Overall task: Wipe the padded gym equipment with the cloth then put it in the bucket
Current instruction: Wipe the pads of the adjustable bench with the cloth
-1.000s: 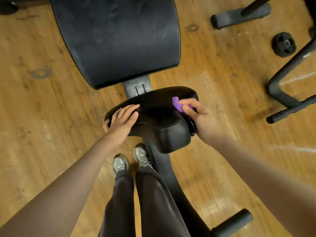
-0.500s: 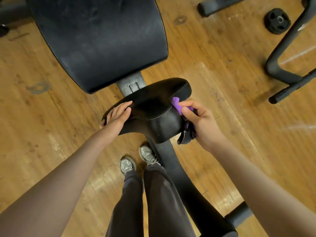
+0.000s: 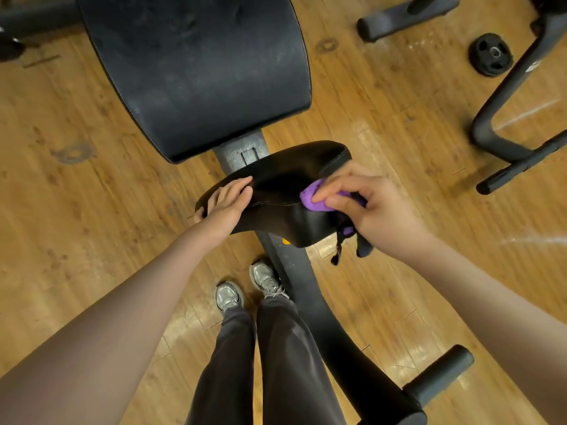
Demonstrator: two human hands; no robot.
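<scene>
Right hand (image 3: pixel 372 207) pinching the purple cloth (image 3: pixel 313 199) against the seat pad (image 3: pixel 285 191), right side. Left hand (image 3: pixel 228 200) lying flat on the seat pad's left edge, fingers straight. Backrest pad (image 3: pixel 196 69) just beyond the seat pad. Bucket not showing. Risk: dangling cloth end catching under the seat pad, tugging loose.

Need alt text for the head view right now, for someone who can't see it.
Right hand presses a purple cloth on a black padded seat; left hand rests flat on its other end. Larger back pad beyond, wooden floor.
</scene>
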